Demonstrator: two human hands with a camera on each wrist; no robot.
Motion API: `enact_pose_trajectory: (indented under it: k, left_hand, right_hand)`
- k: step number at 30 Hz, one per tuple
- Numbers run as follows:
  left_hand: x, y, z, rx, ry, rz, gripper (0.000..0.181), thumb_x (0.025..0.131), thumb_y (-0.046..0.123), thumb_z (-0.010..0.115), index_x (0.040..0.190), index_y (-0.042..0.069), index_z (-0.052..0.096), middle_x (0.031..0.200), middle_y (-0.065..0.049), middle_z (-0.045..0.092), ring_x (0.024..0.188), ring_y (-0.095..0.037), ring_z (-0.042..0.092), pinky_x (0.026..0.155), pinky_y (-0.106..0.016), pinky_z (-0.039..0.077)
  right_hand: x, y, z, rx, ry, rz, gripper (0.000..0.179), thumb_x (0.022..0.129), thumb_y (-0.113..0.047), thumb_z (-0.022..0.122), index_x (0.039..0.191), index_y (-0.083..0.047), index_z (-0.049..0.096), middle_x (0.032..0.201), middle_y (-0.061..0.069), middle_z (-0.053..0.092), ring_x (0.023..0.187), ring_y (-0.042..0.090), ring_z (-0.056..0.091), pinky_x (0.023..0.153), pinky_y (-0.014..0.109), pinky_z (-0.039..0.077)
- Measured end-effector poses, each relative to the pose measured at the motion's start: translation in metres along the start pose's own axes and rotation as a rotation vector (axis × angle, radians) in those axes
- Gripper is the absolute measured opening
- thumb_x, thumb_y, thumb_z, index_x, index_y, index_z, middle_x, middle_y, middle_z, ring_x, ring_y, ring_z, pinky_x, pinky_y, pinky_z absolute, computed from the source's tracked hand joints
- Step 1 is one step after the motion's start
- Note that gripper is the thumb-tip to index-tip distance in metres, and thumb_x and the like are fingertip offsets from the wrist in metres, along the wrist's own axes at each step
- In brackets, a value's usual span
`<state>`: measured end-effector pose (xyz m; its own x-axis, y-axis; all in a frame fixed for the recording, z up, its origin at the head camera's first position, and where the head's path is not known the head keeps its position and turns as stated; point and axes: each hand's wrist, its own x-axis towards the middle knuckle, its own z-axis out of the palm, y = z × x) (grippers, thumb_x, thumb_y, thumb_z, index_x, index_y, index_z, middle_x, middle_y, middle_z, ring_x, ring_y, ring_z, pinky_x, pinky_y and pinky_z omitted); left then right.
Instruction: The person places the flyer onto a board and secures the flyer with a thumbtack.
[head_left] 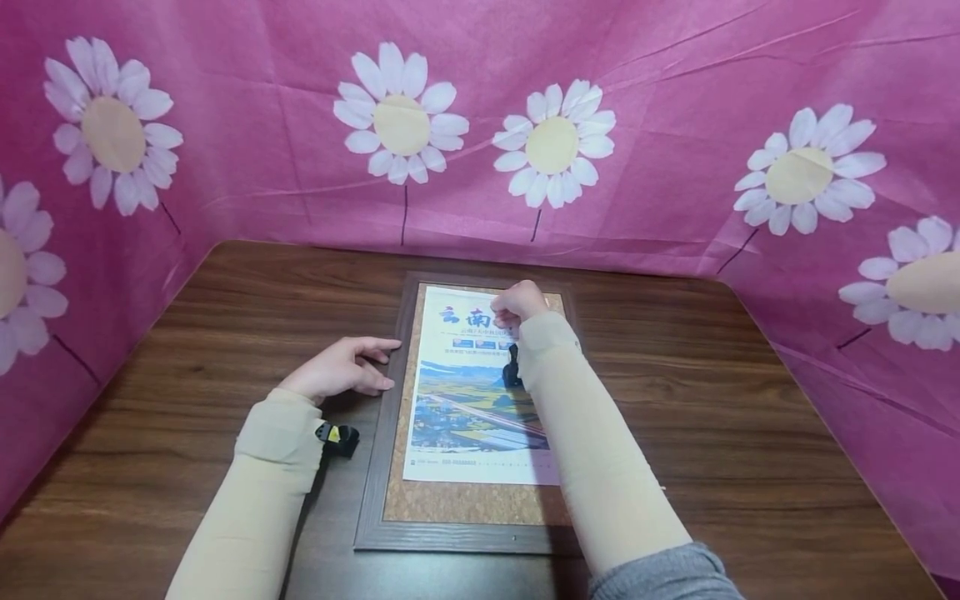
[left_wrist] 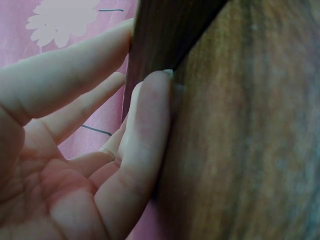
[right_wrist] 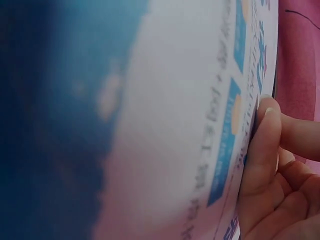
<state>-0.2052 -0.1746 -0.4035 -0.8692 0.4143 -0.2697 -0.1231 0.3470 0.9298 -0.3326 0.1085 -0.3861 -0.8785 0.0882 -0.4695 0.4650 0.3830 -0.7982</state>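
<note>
Both hands are seen at a framed cork board lying flat near the middle of the wood table. L hand is laid w/ fingers straight, tips pressed against the frame's left edge; in the left wrist view the fingers are seen touching the dark frame edge. A poster is spread over the cork, w/ bare cork left at the near end. Farther on, R hand is curled at the poster's top, thumb pressed on the paper; whether sth small is pinched can't be told. Pink daisy-print cloth is hung behind & at both sides.
</note>
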Motion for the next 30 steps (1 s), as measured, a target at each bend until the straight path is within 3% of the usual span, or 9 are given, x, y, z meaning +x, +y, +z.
enact_pose_trajectory:
  k: [6, 13, 17, 21, 24, 27, 30]
  left_hand:
    - [0.0, 0.001, 0.001, -0.008, -0.002, 0.001, 0.067, 0.09, -0.004, 0.066, 0.15, -0.003, 0.037, 0.131, -0.031, 0.044, 0.084, -0.01, 0.067, 0.082, -0.031, 0.06]
    - [0.003, 0.001, 0.003, -0.007, -0.008, 0.002, 0.066, 0.09, -0.002, 0.066, 0.15, -0.002, 0.038, 0.13, -0.03, 0.045, 0.086, -0.011, 0.067, 0.083, -0.032, 0.059]
    - [0.003, 0.001, 0.003, -0.001, -0.009, 0.001, 0.066, 0.09, -0.002, 0.067, 0.15, -0.001, 0.038, 0.13, -0.03, 0.045, 0.088, -0.012, 0.068, 0.083, -0.032, 0.059]
    - [0.002, 0.001, 0.002, 0.009, -0.008, -0.013, 0.066, 0.091, -0.001, 0.066, 0.15, 0.0, 0.038, 0.131, -0.03, 0.044, 0.09, -0.013, 0.069, 0.084, -0.034, 0.059]
    - [0.003, 0.0, 0.001, 0.016, -0.004, -0.018, 0.066, 0.091, -0.001, 0.066, 0.15, 0.001, 0.039, 0.131, -0.029, 0.045, 0.09, -0.014, 0.069, 0.084, -0.034, 0.059]
    - [0.004, -0.001, 0.001, 0.014, -0.003, -0.01, 0.066, 0.091, -0.001, 0.066, 0.15, 0.0, 0.038, 0.131, -0.029, 0.044, 0.091, -0.014, 0.069, 0.085, -0.035, 0.059]
    - [0.004, -0.001, 0.001, 0.008, 0.003, -0.004, 0.066, 0.091, -0.001, 0.066, 0.15, -0.001, 0.038, 0.131, -0.03, 0.044, 0.09, -0.014, 0.069, 0.085, -0.035, 0.059]
  right_hand:
    - [0.005, 0.0, 0.0, -0.038, 0.022, 0.021, 0.012, 0.091, -0.002, 0.066, 0.1, 0.005, 0.068, 0.053, 0.003, 0.058, 0.042, 0.009, 0.055, 0.043, 0.02, 0.045]
    - [0.003, 0.002, -0.005, -0.037, 0.004, 0.037, 0.007, 0.092, -0.003, 0.066, 0.095, 0.003, 0.065, 0.055, 0.004, 0.058, 0.042, 0.009, 0.055, 0.043, 0.02, 0.045]
    - [0.004, 0.007, -0.013, 0.093, -0.082, 0.04, 0.012, 0.091, -0.002, 0.066, 0.101, 0.003, 0.061, 0.059, 0.004, 0.062, 0.048, 0.01, 0.061, 0.049, 0.02, 0.053]
    - [0.001, 0.015, -0.026, 0.306, -0.216, 0.058, 0.033, 0.094, 0.001, 0.063, 0.125, 0.006, 0.055, 0.071, 0.008, 0.07, 0.062, 0.015, 0.071, 0.066, 0.025, 0.06]
    - [-0.001, 0.019, -0.033, 0.424, -0.273, 0.065, 0.039, 0.097, 0.001, 0.058, 0.135, 0.006, 0.049, 0.079, 0.011, 0.073, 0.072, 0.019, 0.074, 0.078, 0.027, 0.06]
    - [-0.002, 0.02, -0.036, 0.489, -0.271, 0.051, 0.034, 0.098, 0.0, 0.057, 0.131, 0.005, 0.052, 0.082, 0.012, 0.072, 0.076, 0.02, 0.074, 0.086, 0.028, 0.058]
    - [-0.005, 0.016, -0.04, 0.465, -0.239, -0.004, 0.027, 0.097, -0.001, 0.058, 0.123, 0.005, 0.055, 0.086, 0.011, 0.069, 0.077, 0.018, 0.072, 0.09, 0.03, 0.057]
